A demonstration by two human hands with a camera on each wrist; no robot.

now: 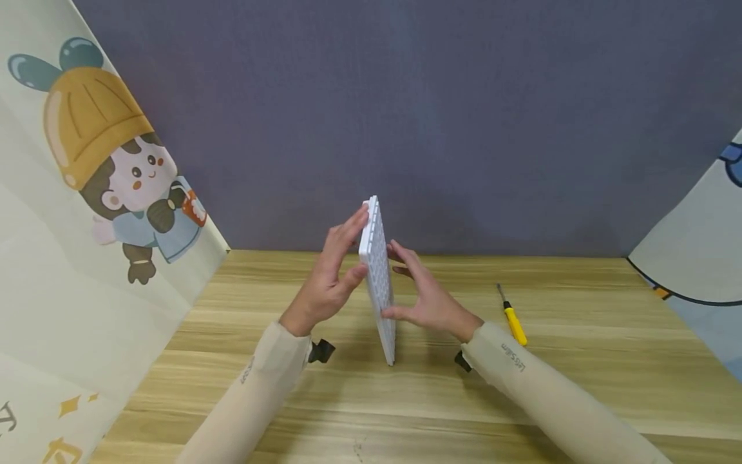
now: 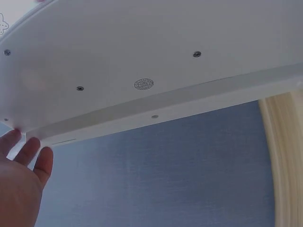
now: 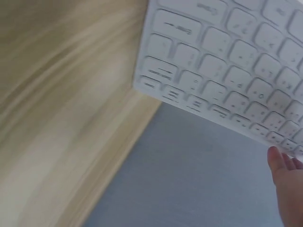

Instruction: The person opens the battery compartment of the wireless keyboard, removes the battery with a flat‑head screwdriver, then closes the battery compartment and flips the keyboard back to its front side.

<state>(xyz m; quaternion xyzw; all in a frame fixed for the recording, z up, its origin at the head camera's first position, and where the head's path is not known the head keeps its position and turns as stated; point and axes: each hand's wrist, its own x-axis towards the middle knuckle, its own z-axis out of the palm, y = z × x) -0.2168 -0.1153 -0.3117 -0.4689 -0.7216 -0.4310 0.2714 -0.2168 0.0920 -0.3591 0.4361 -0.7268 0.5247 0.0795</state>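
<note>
A thin white keyboard [image 1: 378,277] is held upright on its short side between the two hands, tilted slightly. My left hand [image 1: 327,277] is at its upper end, with fingers and thumb at opposite edges. In the left wrist view, the keyboard's smooth back [image 2: 113,52] shows small screws and a raised ridge, with fingertips against one corner. On the key side, my right hand [image 1: 431,296] spans the keyboard, its thumb at the near edge. The right wrist view shows the keys [image 3: 222,71] and fingers [image 3: 279,163] at the far edge. Whether its lower end touches the table cannot be told.
A screwdriver with a yellow handle [image 1: 514,325] lies on the wooden table [image 1: 580,386], right of the right hand. A dark blue-grey panel [image 1: 406,116] rises behind the table. A printed cloth [image 1: 46,258] with a cartoon figure borders the left side.
</note>
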